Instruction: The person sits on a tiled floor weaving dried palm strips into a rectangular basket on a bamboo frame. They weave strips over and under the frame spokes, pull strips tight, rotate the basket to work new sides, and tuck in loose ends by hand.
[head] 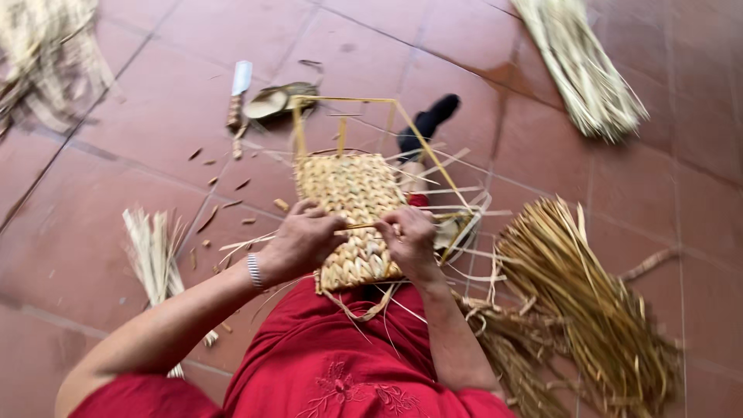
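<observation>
A partly woven, pale-yellow straw panel (352,213) on a thin cane frame (364,108) rests on our red-clad lap, centre of the scene. Our left hand (302,241) and right hand (408,238) both pinch a single straw strand (364,227) lying across the weave. To the right lies a large bundle of loose golden straw (588,310); to the left, a smaller straw bundle (155,255). Farther off, a white-bladed knife (238,93) lies on the red tiled floor (116,155).

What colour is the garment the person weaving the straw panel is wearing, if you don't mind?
Red garment, with embroidered stitching in the same red; the head view shows it.
</observation>
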Demonstrator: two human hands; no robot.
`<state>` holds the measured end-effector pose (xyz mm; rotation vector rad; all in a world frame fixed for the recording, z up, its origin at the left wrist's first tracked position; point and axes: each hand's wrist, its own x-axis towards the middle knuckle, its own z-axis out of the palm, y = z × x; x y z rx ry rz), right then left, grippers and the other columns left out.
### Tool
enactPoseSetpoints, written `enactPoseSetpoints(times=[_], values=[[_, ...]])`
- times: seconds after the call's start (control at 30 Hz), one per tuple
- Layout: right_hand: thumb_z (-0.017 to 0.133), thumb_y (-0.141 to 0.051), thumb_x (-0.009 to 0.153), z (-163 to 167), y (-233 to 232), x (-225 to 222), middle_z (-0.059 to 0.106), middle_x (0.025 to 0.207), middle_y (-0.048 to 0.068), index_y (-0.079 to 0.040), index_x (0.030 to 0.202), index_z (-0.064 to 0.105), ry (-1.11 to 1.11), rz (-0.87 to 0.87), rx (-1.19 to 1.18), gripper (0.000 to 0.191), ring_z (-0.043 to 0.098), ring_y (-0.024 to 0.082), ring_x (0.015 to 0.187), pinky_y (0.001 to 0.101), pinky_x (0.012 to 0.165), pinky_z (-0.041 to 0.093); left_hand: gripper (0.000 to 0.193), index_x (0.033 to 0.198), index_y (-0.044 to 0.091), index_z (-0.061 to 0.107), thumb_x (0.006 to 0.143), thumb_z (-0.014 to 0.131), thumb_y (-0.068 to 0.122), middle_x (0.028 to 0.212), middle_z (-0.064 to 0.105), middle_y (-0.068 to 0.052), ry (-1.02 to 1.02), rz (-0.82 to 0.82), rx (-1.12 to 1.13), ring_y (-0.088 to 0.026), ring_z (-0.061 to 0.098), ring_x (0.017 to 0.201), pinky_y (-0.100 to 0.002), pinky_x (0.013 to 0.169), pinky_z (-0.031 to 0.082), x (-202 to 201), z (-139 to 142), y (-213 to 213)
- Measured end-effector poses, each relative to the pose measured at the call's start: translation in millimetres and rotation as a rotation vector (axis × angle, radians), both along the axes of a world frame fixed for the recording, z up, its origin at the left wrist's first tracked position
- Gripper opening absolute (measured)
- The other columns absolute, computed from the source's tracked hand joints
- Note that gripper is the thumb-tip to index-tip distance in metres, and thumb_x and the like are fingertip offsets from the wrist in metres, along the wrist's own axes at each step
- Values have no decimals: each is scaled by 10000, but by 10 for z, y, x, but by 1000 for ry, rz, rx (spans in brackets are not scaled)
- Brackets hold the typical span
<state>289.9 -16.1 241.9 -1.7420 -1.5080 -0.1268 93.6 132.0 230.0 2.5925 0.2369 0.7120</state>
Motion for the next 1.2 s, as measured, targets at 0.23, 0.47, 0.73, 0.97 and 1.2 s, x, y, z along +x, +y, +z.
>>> enactPoseSetpoints(times=[0.23, 0.47, 0.73, 0.97, 1.2], values=[[760, -272, 920, -69, -95, -72, 622, 776, 56, -105, 839, 634, -154, 8, 123, 224, 621, 288, 760, 436, 775, 435, 195, 1046, 127, 713, 979, 611, 280, 651, 752, -50, 438, -69, -413, -197, 756, 668, -370, 860, 535, 52, 271, 194], [728, -381, 958, -8, -190, -89, 601, 742, 25, -83, 1138, 619, -75, -10, 96, 364, 634, 232, 715, 413, 772, 453, 250, 1083, 72, 683, 911, 637, 248, 811, 761, -119, 134, -137, -371, -245, 744, 665, -378, 602, 580, 220, 398, -64], [608, -265, 1113, -54, -311, 150, 702, 1181, 72, -83, 1277, 611, -82, 153, 139, 244, 711, 267, 1115, 383, 1032, 522, 187, 975, 117, 663, 996, 637, 301, 621, 661, -139, 196, 87, -122, -326, 676, 561, -463, 515, 517, 382, 97, -359], [663, -281, 999, 75, -657, 534, 668, 1169, 127, -53, 1162, 631, -258, -412, 279, 282, 645, 311, 1117, 434, 979, 526, 215, 886, 129, 634, 969, 663, 326, 562, 639, -91, 83, 149, -6, -289, 644, 484, -430, 455, 475, 337, 87, -372], [647, -295, 1040, -571, -841, 799, 761, 932, 54, -28, 1092, 694, 617, -374, 197, 275, 742, 133, 841, 268, 725, 627, 278, 839, 142, 635, 970, 684, 382, 496, 592, -36, 96, 170, 29, -209, 606, 422, -374, 416, 442, 300, 56, -423]])
